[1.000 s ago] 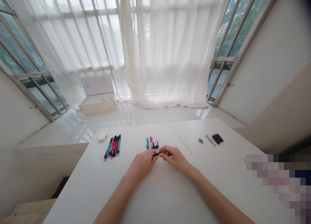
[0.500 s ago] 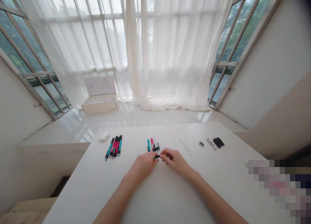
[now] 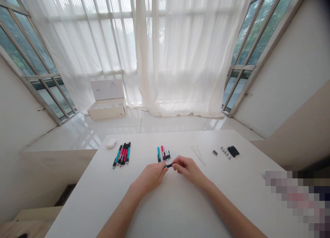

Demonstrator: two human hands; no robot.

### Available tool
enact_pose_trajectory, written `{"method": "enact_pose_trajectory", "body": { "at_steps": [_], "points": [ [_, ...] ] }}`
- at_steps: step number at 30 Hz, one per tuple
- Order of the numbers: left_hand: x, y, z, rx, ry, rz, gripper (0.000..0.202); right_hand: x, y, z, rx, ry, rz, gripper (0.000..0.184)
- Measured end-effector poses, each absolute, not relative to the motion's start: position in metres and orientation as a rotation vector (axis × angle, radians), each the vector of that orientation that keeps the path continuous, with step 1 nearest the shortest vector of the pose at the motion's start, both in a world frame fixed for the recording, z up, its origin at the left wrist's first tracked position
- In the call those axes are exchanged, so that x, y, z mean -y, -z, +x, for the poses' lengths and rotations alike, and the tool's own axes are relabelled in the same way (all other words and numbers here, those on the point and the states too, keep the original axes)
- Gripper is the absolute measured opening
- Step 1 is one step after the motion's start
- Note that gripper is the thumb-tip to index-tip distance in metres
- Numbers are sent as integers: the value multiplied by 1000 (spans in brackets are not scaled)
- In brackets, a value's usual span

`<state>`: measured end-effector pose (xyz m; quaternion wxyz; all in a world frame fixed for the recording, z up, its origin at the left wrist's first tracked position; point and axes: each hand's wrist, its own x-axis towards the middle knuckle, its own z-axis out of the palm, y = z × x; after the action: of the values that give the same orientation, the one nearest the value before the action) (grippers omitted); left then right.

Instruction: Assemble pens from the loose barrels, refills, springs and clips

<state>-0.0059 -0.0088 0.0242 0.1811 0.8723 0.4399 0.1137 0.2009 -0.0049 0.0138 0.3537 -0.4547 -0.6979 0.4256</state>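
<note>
White worktop (image 3: 85, 200) below, my left fingers (image 3: 161, 166) pinching firm, my right fingers (image 3: 179, 169) curled close, gripping or not I can't tell; and between them, the teal-and-black pen (image 3: 169, 165), lying crosswise, black end rightward, right at those curled ones!

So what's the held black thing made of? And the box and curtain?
The held black thing looks like plastic or rubber: dull and dark, too small to tell which. The box seems matte cardboard, with crisp edges and a raised lid. The curtain looks like sheer fabric: light shows through its soft folds.
</note>
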Motion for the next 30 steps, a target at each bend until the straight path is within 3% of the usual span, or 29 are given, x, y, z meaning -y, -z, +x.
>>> {"method": "enact_pose_trajectory", "body": {
  "at_steps": [7,18,23,30],
  "points": [
    [12,-35,-12,-1129,-356,2278,35,6,-11,201,1835,-1123,-1108,14],
    [10,-28,-8,-1301,-385,2503,27,13,-15,195,1859,-1220,-1291,43],
    [11,-27,-9,-1294,-361,2513,20,12,-16,195,1926,-1075,-1218,16],
    [12,-27,-8,-1311,-371,2559,20,14,-17,195,1939,-1092,-1273,21]
  ]
}}
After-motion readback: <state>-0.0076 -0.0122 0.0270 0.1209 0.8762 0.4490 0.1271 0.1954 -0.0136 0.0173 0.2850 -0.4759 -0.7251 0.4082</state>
